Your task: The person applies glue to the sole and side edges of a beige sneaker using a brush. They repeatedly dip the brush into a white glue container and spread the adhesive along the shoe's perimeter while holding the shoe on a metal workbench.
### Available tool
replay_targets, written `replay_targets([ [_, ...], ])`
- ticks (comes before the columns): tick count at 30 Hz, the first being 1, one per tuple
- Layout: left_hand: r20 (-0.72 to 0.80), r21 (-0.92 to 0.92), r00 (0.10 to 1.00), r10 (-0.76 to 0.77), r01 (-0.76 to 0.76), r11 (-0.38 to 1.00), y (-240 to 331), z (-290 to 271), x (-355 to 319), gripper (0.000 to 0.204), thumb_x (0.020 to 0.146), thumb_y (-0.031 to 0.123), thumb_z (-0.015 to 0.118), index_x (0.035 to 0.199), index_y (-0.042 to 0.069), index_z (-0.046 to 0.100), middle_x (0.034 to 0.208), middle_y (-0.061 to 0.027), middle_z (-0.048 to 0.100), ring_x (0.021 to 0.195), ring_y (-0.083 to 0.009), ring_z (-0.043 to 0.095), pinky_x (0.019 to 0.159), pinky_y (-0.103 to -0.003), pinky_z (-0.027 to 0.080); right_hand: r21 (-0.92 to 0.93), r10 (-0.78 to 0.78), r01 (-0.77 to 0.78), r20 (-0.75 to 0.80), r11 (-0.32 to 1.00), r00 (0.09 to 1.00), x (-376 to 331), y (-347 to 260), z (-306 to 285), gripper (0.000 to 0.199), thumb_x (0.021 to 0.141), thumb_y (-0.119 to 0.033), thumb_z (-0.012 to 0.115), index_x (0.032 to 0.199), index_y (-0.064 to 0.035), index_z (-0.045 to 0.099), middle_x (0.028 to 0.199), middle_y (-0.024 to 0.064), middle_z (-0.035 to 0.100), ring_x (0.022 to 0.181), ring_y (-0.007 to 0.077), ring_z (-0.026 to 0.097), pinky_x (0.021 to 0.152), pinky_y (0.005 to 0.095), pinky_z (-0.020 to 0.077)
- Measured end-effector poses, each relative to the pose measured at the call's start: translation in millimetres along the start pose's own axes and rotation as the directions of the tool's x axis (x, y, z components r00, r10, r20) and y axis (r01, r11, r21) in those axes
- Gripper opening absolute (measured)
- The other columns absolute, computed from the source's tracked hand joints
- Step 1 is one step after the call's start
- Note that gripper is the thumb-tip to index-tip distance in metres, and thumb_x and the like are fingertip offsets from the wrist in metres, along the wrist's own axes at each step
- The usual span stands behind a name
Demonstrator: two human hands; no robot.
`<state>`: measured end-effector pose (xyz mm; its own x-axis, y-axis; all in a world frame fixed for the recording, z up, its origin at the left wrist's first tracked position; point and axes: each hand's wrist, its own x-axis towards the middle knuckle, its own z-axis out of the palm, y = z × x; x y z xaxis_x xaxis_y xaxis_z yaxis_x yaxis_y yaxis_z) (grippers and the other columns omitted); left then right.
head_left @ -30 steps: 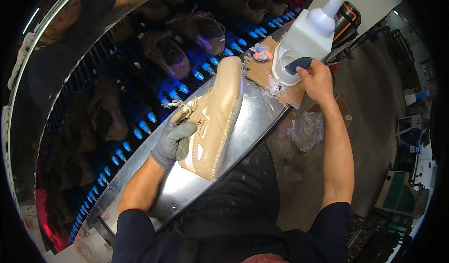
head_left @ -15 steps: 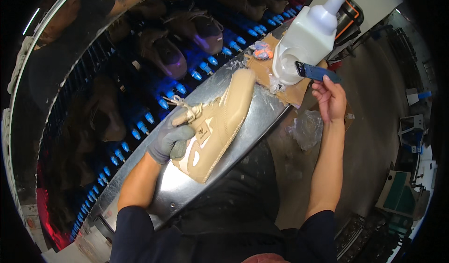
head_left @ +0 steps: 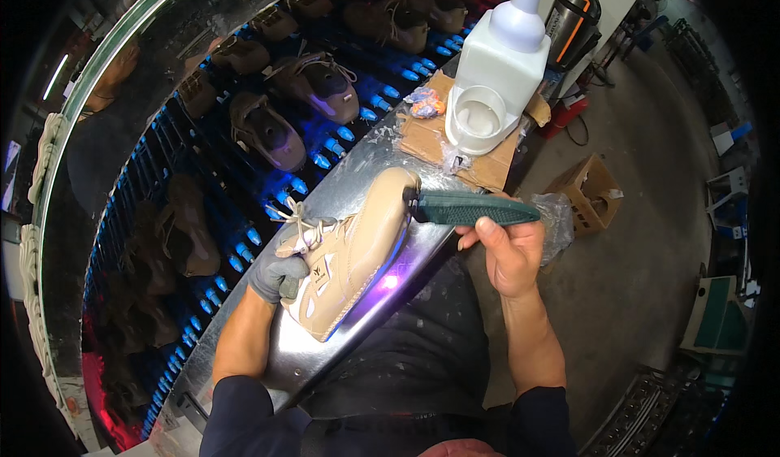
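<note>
Left hand: the gloved left hand (head_left: 278,277) is clamped around the laced upper of the beige shoe (head_left: 353,254), as it was a second ago.
Right hand: the bare right hand (head_left: 505,250) is closed on the handle of a dark brush (head_left: 471,209); a second ago it was up at the white glue bottle (head_left: 496,71), and half a second ago it was drawing the brush away from the bottle.
Brush: it now lies almost level, its head touching the toe end of the shoe.
Shoe: lying tilted on the metal bench (head_left: 357,160) near the bench's front edge, toe toward the cardboard (head_left: 455,148); its place has barely changed.
Glue bottle: standing on the cardboard at the far right end of the bench, now free of the hand, its open round cup facing the person.
Beyond the bench: a conveyor rack (head_left: 244,181) with blue-lit pegs carries brown shoes (head_left: 264,128) along the bench's far edge.
Floor: a small cardboard box (head_left: 589,193) sits to the right, apart from the bench.
</note>
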<state>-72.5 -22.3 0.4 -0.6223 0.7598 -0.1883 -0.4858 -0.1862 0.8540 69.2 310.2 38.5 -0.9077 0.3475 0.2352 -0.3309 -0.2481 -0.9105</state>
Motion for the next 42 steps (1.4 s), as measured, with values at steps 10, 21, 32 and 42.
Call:
replay_targets([
  [10,0.02,0.036,0.999,-0.034,0.033,0.999,-1,-6,2,0.093,0.053,0.011,0.082,0.141,-0.011,0.06,0.131,-0.0198,0.072,0.118,-0.0271,0.072,0.108,-0.038,0.055,-0.055,0.056,-0.056,0.005,0.997,0.998,17,-22,-14,0.019,0.098,-0.007,0.069,0.106,0.0093,0.073,0.102,0.0185,0.073,0.085,0.0227,0.074,0.071,0.0333,0.0627],
  [21,0.027,0.053,1.0,-0.012,0.01,0.999,-1,-6,3,0.09,0.056,0.005,0.074,0.144,-0.01,0.058,0.133,-0.019,0.071,0.12,-0.0258,0.071,0.11,-0.037,0.054,-0.384,-0.228,0.312,0.251,0.869,0.941,4,-47,6,0.018,0.09,0.005,0.076,0.108,0.0086,0.073,0.1,0.0172,0.074,0.083,0.0193,0.07,0.074,0.0308,0.0559],
  [32,-0.001,0.069,1.0,-0.013,0.013,0.998,4,5,8,0.091,0.059,0.012,0.08,0.144,-0.01,0.057,0.133,-0.0196,0.071,0.122,-0.0265,0.071,0.112,-0.038,0.053,-0.489,-0.303,0.502,0.431,0.713,0.85,-7,-58,18,0.026,0.083,0.0,0.083,0.107,0.0038,0.075,0.094,0.0162,0.076,0.078,0.0257,0.076,0.068,0.0329,0.0601],
  [42,-0.064,-0.113,0.998,0.003,-0.01,0.994,0,11,12,0.083,0.078,0.007,0.079,0.154,-0.007,0.049,0.147,-0.0253,0.063,0.13,-0.0344,0.068,0.115,-0.045,0.054,-0.438,-0.385,0.446,0.225,0.78,0.895,-47,5,20,0.027,0.084,0.005,0.081,0.11,0.0058,0.074,0.1,0.0216,0.077,0.09,0.0298,0.077,0.077,0.0362,0.0613],
])
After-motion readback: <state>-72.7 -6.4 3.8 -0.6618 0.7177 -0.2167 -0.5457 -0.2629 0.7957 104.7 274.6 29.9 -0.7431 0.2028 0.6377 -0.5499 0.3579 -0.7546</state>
